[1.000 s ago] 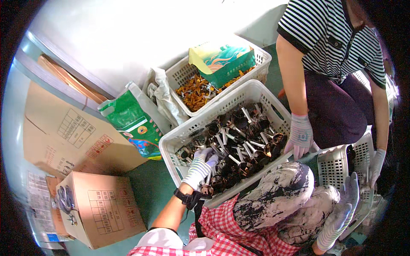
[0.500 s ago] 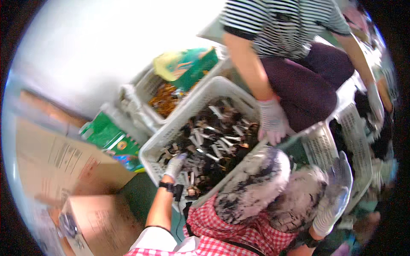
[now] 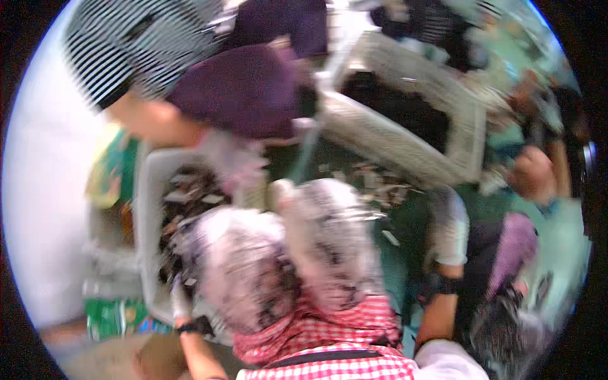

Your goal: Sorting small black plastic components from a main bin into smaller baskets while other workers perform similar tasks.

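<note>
My left hand point(image 3: 181, 299), in a whitish glove, reaches into the near corner of a white plastic basket point(image 3: 151, 221). Dark pieces mixed with pale strips point(image 3: 190, 190) lie in that basket; my knees cover part of it. Blur hides the left fingers and anything in them. My right hand point(image 3: 448, 225), gloved too, is over the green floor to the right of my knees, beside small pale scraps point(image 3: 386, 190). Motion smears its fingers, so their hold is unclear. A co-worker's gloved hand point(image 3: 237, 161) is at the basket's far right side.
A larger white crate point(image 3: 386, 139) with dark contents stands beyond the scraps. The co-worker's dark-trousered knee point(image 3: 237, 92) is close ahead. Green packaging point(image 3: 117, 316) lies left of the basket. Another person's purple-clad limb point(image 3: 514, 250) is at the right.
The view has swung right, so the basket now appears farther left and the larger crate shows more fully. My right hand has moved away from my knee to above the floor.
</note>
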`<state>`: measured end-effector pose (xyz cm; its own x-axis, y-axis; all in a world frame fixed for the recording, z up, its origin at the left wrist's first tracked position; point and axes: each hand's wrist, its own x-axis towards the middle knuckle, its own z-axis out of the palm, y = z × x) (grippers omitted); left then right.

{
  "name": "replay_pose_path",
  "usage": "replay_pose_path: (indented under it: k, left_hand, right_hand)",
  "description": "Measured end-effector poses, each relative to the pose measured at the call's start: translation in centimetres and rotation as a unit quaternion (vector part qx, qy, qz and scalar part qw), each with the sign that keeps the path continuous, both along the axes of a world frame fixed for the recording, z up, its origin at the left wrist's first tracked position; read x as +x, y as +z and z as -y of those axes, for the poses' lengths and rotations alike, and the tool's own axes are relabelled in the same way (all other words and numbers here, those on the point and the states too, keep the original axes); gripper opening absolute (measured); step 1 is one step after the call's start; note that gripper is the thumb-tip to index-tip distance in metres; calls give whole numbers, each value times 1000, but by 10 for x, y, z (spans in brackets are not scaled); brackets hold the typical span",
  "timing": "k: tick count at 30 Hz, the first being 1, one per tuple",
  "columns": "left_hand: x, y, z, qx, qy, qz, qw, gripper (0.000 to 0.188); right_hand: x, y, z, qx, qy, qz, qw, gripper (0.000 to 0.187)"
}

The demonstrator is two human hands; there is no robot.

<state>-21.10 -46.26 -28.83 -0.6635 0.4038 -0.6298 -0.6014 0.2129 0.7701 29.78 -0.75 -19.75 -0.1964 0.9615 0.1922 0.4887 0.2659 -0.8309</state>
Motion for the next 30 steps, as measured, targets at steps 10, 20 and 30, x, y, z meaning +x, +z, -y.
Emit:
replay_pose_path:
  k: [10,20,30]
  left_hand:
    - [41,71,13,-130,-45,-50,989,43]
    - [63,111,13,-288,-507,-399,707,56]
    - [19,84,-15,-241,-640,-417,599,38]
  right_hand:
    - [-6,-12,2,-434,-79,-395,806,53]
    - [43,104,-43,-51,-111,-57,991,47]
    - [87,24,-53,20,25,246,969,46]
